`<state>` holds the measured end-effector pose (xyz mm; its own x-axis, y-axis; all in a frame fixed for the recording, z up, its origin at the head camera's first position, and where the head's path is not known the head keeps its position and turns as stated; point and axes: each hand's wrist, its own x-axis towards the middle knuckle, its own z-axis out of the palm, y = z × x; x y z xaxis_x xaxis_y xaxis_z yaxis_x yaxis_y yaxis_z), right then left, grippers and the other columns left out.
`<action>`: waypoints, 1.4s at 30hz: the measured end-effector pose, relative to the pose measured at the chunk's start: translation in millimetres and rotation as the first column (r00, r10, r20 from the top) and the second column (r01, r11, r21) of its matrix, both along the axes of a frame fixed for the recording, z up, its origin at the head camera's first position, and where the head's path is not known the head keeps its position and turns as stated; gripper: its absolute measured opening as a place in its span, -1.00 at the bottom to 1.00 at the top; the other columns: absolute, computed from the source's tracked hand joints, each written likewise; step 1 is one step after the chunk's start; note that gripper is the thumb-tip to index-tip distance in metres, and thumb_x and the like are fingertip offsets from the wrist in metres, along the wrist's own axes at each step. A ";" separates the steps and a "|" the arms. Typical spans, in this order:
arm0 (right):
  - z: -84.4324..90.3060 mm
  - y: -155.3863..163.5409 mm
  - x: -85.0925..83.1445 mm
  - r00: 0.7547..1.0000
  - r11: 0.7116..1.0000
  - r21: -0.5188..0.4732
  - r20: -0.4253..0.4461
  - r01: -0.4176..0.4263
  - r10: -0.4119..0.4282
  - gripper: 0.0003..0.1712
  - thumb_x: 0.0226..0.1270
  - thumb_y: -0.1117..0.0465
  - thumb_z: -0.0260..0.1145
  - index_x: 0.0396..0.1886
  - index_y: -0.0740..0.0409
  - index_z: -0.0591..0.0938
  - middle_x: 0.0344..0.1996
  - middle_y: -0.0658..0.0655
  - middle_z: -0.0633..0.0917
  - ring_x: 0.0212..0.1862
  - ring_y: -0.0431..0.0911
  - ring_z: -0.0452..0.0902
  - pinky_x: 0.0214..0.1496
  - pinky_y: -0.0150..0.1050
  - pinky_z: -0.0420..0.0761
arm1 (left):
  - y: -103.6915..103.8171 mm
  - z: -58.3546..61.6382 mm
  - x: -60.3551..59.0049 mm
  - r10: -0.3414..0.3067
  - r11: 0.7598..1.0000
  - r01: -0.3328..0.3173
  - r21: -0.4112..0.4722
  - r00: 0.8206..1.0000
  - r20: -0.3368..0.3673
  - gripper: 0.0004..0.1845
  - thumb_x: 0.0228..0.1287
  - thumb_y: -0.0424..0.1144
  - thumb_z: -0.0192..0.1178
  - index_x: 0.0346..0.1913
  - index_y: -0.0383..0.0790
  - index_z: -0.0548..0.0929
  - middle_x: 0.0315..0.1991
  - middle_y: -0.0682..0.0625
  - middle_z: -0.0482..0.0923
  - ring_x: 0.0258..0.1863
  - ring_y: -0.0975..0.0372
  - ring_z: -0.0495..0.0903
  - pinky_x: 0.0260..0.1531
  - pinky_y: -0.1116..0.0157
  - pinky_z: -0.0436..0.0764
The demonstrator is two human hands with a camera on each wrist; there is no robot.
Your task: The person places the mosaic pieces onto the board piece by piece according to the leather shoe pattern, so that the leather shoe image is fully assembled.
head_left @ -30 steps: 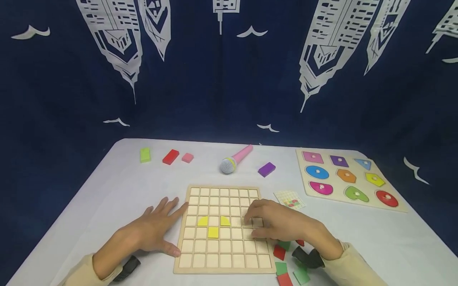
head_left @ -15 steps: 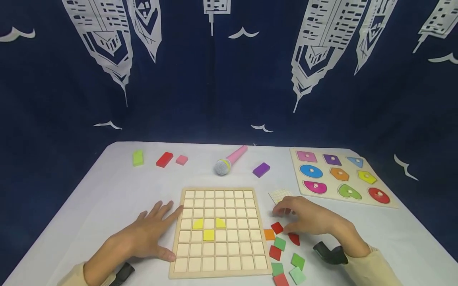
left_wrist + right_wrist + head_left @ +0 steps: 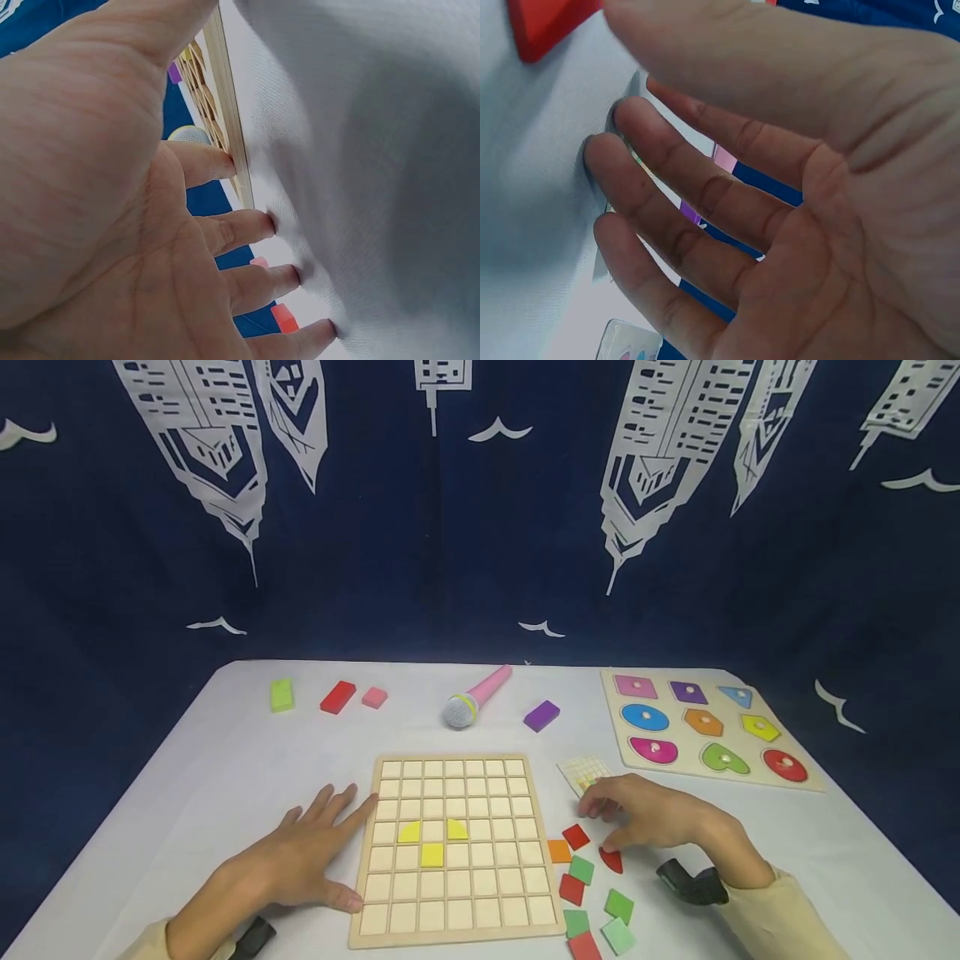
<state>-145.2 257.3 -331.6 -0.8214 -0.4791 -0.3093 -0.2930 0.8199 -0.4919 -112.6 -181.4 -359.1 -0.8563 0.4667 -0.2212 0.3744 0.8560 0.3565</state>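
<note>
A wooden grid board (image 3: 480,883) lies in the middle of the table. Two yellow quarter-round tiles (image 3: 408,833) and a yellow square tile (image 3: 432,855) sit in its cells. My left hand (image 3: 296,852) is spread flat beside the board, with index fingertip and thumb at its left edge. To the right, my right hand (image 3: 648,814) rests its bent fingertips on the table by the small pattern card (image 3: 577,770), partly covering it. Nothing is between its fingers and thumb in the right wrist view. Its thumb tip is right by a red quarter-round tile (image 3: 612,862).
Several loose red, green and orange tiles (image 3: 581,869) lie right of the board. Behind are a toy microphone (image 3: 476,696), a purple block (image 3: 542,716), a red block (image 3: 338,697), a pink block (image 3: 374,697) and a green block (image 3: 282,695). A shape puzzle (image 3: 678,752) lies far right.
My right hand has moved off the board's right side to the table beside the card, uncovering the loose tiles. My left hand stays at the board's edge. The head view has shifted slightly.
</note>
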 end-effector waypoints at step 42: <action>-8.7 -41.1 16.5 0.976 0.994 0.092 -0.206 -0.055 0.073 -0.71 0.11 0.20 0.53 -0.16 -0.05 0.68 -0.21 -0.15 0.55 -0.19 -0.21 0.44 -0.10 -0.26 0.60 | 2.6 -0.2 -0.2 0.022 1.000 -0.022 -0.012 1.000 0.017 0.35 -0.30 0.35 0.49 0.60 -0.10 0.09 0.58 -0.35 -0.02 0.54 -0.36 -0.15 0.32 -0.47 -0.01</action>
